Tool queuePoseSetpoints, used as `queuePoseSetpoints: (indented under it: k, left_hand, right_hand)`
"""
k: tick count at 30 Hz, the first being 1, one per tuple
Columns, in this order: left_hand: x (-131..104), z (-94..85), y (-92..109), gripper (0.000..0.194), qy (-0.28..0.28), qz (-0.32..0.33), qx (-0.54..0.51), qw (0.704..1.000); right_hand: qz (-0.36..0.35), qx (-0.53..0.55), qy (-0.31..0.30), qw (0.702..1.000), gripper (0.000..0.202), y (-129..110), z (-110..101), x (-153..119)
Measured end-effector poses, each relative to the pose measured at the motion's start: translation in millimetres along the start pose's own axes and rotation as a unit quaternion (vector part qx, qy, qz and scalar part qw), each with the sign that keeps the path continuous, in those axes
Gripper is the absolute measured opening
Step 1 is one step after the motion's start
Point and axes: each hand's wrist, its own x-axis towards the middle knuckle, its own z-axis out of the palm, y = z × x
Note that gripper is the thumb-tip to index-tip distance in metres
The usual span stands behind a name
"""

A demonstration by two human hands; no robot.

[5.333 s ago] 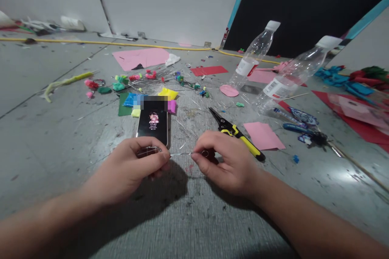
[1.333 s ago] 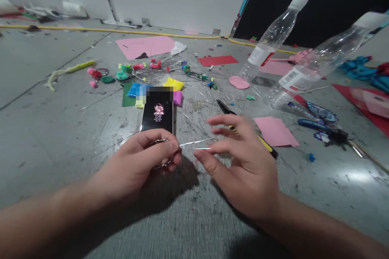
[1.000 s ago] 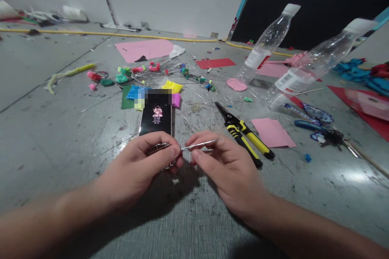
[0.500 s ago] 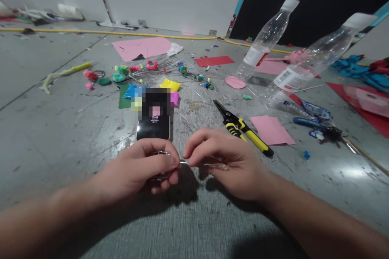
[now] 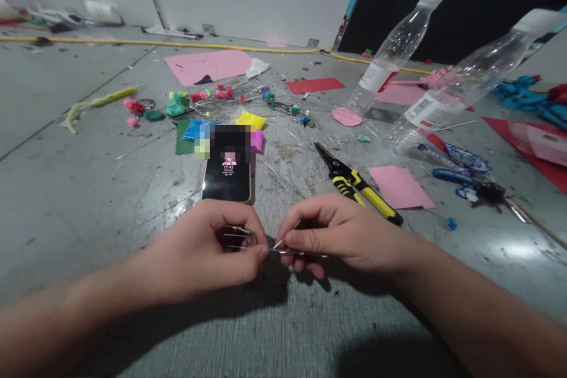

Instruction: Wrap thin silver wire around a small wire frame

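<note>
Bent silvery wire (image 5: 239, 238) forms a small loop-like frame within my left hand (image 5: 217, 245), whose thumb and fingertips pinch it at the right end. Thin wire strands run on rightward to my right hand (image 5: 328, 233), its thumb and forefinger closed on them; one short strand slants up past the thumb. The two hands are nearly touching at the fingertips. Just beyond my left hand lies a phone (image 5: 227, 171) with its screen lit. Pliers with yellow and black handles (image 5: 354, 180) rest beyond my right hand, jaws pointing away to the left.
Two clear plastic bottles (image 5: 376, 74) (image 5: 432, 109) stand at the right. Pink paper (image 5: 401, 187) lies beside the pliers. Colourful clay pieces (image 5: 175, 108) and loose wires are scattered behind the phone. A yellow cable (image 5: 177, 44) crosses the back.
My right thumb has come round to the near side of the wire, its fingers curling underneath. My left hand has turned slightly, showing more of the wire frame. The view has shifted a little.
</note>
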Motion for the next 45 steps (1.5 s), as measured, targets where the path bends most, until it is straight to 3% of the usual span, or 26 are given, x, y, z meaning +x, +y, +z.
queuePoseSetpoints:
  k: [2, 5, 8, 12, 16, 20, 23, 25, 30, 34, 38, 45]
  left_hand:
    - [-0.6, 0.3, -3.6, 0.015, 0.017, 0.073, 0.093, 0.993]
    - [-0.5, -0.4, -8.3, 0.017, 0.030, 0.142, 0.193, 0.970]
    - [1.0, -0.4, -10.2, 0.016, 0.040, 0.163, 0.231, 0.958]
    - [2.4, 1.8, -9.4, 0.015, 0.049, 0.134, 0.202, 0.969]
    - [2.3, 2.9, -7.2, 0.015, 0.055, 0.039, 0.116, 0.991]
    - [3.2, 1.6, -1.7, 0.015, 0.059, -0.051, 0.013, 0.997]
    - [4.9, 0.0, 2.2, 0.017, 0.063, -0.080, -0.021, 0.995]
    - [5.7, -0.8, 2.8, 0.017, 0.073, -0.074, -0.019, 0.994]
    - [4.1, -1.6, 0.1, 0.016, 0.065, -0.047, -0.008, 0.997]
    - [1.5, -1.4, -1.7, 0.015, 0.043, -0.023, -0.012, 0.999]
    - [1.1, -0.9, -2.8, 0.014, 0.063, 0.039, 0.062, 0.995]
    - [-0.7, -4.5, -3.9, 0.020, 0.035, 0.085, 0.130, 0.987]
  right_hand:
    - [0.014, -0.005, 0.002, 1.000, 0.015, -0.7, 0.3, 1.1]
    - [0.018, -0.058, 0.060, 0.996, 0.009, -0.9, 6.5, 1.8]
    - [-0.023, -0.167, 0.135, 0.976, 0.008, 1.0, 16.7, 0.7]
    - [-0.148, -0.281, 0.189, 0.929, 0.010, 7.8, 26.0, -1.4]
    - [-0.270, -0.384, 0.217, 0.856, 0.013, 16.8, 26.2, -1.8]
    - [-0.401, -0.489, 0.202, 0.748, 0.015, 21.9, 21.6, 1.0]
    - [-0.444, -0.545, 0.194, 0.685, 0.018, 21.4, 19.2, 3.0]
    - [-0.446, -0.546, 0.194, 0.682, 0.017, 20.3, 18.5, 3.5]
    - [-0.414, -0.517, 0.183, 0.727, 0.014, 18.9, 16.8, 3.0]
    - [-0.400, -0.515, 0.186, 0.735, 0.015, 18.3, 15.8, 2.7]
    - [-0.378, -0.515, 0.182, 0.748, 0.016, 18.1, 17.4, 1.6]
    - [-0.379, -0.513, 0.167, 0.752, 0.016, 17.0, 19.1, -0.1]
